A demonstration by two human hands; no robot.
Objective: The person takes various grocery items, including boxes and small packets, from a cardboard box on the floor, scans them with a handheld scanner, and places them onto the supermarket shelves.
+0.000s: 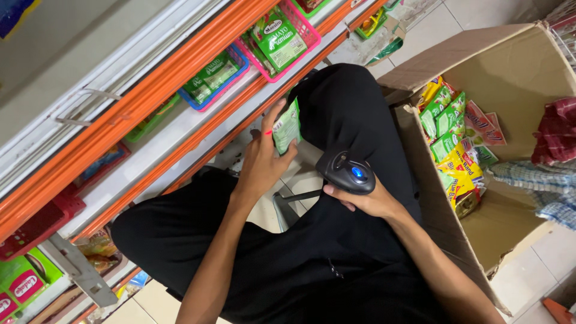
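Head view, looking down over my lap, black trousers (336, 108) filling the middle. My left hand (261, 162) is up near the shelf edge, fingers (273, 117) closed around a small green sachet (286, 127), thumb pressed against its lower side; the sachet stands roughly upright between my knees and the orange-edged shelf (180, 78). My right hand (369, 201) grips a black handheld scanner (347, 172) from below, fingers wrapped about its handle, a blue light glowing on top; its head sits just beside the sachet, slightly apart from it. On the shelf above sit a pink basket (303, 27) and a blue basket (231, 75), both holding green packets. To my right an open cardboard box (480, 66) rests on the tiled floor (555, 255), with a heap of green, yellow and red sachets (450, 141) along its near wall. Checked cloth (534, 180) lies in the box's right side.
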